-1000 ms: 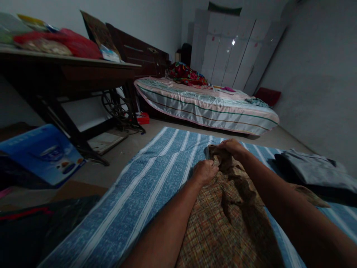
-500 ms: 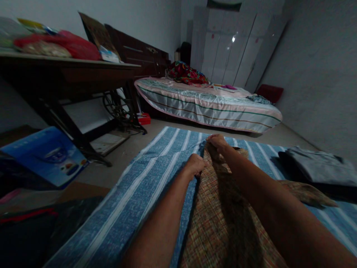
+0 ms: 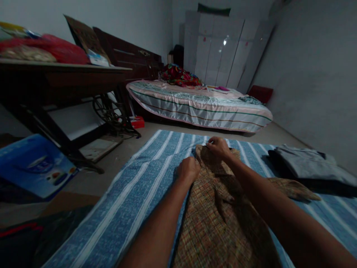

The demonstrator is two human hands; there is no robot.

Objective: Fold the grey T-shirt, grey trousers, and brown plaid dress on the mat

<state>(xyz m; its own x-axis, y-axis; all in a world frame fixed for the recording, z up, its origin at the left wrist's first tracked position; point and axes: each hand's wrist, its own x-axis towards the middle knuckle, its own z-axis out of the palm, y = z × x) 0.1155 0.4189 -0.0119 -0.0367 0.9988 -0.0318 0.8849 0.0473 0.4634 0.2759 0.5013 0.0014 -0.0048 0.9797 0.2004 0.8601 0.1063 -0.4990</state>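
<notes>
A brown plaid garment, long-sleeved like a shirt, lies lengthwise before me on a blue-and-white striped sheet. One sleeve sticks out to the right. My left hand is closed on the garment's left edge, its fingertips mostly hidden behind the knuckles. At the far end, my right hand has its fingers pinched together on the cloth near the top edge. My right forearm crosses over the garment and shades part of it.
Folded grey and black clothes sit on the sheet at right. Beyond stands a bed with a bright floral quilt. A treadle sewing table and a blue carton are at left.
The garment's far left corner now lies flatter and wider. My right hand has moved off that corner to the right along the top edge. The whole view has shifted slightly.
</notes>
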